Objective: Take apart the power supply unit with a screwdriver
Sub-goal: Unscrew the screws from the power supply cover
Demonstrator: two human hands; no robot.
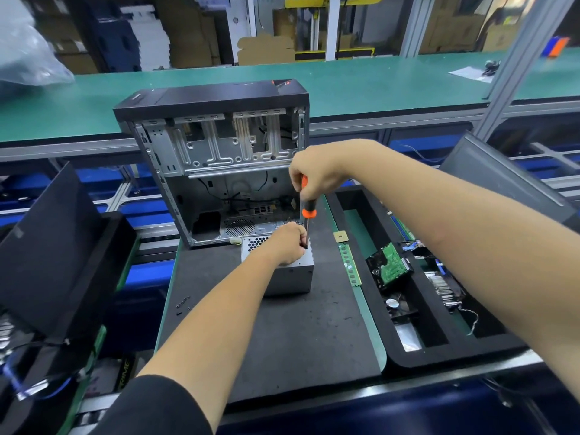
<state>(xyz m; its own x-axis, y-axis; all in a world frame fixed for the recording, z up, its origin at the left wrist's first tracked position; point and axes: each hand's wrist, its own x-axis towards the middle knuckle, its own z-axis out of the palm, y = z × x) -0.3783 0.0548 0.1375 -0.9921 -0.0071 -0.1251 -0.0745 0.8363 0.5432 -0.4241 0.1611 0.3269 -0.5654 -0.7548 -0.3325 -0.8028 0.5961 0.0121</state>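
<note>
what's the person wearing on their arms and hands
Both hands, left and right, are bare: no gloves, rings or watch visible. The left arm has a black sleeve pushed up near the elbow. The right forearm is bare; no sleeve shows.

A mat [282, 334] is laid on the bench nearest the camera. At its far edge a case [216, 164] is stood with its open side turned to the camera. Just before the case, on the mat, a power supply [288, 277] is set. A left hand [287, 244] is placed on its top, and a screwdriver [306, 211] is held upright over its far right corner by a right hand [317, 177]. Screws [183, 304] are scattered on the mat's left edge. A memory stick [350, 265] is laid right of the supply. Further right, a tray [395, 350] is placed, with a hard drive [389, 266] and a fan [398, 306] in it.
</note>
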